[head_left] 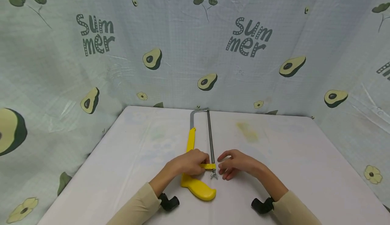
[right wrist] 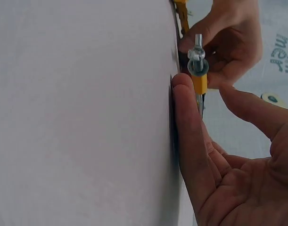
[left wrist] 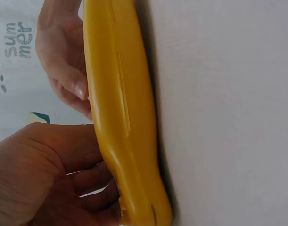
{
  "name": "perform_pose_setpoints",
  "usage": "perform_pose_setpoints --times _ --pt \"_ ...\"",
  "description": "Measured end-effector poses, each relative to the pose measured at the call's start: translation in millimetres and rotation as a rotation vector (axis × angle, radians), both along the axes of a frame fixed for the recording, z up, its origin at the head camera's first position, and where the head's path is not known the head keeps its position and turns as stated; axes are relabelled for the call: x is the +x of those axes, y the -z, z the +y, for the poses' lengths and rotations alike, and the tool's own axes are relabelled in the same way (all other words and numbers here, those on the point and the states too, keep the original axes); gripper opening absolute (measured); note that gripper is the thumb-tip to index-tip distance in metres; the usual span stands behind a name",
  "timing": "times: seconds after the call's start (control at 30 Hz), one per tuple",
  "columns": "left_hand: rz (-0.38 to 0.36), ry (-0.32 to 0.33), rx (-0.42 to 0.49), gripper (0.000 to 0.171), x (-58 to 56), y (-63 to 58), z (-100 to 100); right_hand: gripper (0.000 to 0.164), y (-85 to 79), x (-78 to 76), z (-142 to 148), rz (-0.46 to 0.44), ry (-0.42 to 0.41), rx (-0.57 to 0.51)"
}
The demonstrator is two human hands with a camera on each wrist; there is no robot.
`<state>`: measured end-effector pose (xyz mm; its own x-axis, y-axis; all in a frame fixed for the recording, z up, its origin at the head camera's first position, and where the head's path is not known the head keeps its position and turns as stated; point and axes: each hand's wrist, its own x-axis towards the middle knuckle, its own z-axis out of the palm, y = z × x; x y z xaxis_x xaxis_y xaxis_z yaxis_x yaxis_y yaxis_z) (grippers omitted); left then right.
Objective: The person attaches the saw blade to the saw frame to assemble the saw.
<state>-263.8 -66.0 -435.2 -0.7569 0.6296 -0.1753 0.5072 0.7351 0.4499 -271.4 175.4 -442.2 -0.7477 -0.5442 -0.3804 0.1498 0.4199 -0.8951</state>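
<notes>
- On the left I see the person's bare left hand (head_left: 192, 162) gripping the yellow crosspiece (head_left: 208, 166) of a yellow-and-grey hacksaw (head_left: 191, 138), fingers curled at it.
- The hacksaw lies on the white table (head_left: 274, 143): its smooth yellow handle (head_left: 201, 189) on the person's side of that grip, its grey metal bow (head_left: 192, 119) reaching beyond it to the table's far edge.
- Just right of the grip, the narrow grey blade (head_left: 210, 137) runs away from the person.
- A silvery metal wing nut (head_left: 214, 174) sits just nearer the person than the gripped crosspiece.
- Rightmost, the bare right hand (head_left: 237, 163) holds nothing, fingers loosely bent beside the wing nut.
</notes>
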Motion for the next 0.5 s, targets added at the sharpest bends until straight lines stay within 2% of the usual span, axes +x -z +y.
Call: perform_pose_setpoints --times 0.23,0.5 --pt "-0.005 0.01 0.017 0.013 -0.8 0.3 0.2 0.038 2.7 8.1 1.2 -0.057 -0.065 -0.019" --pt "0.0 0.009 0.018 0.011 -0.7 0.4 -0.6 0.029 8.3 9.5 -1.0 -0.103 -0.149 -0.071"
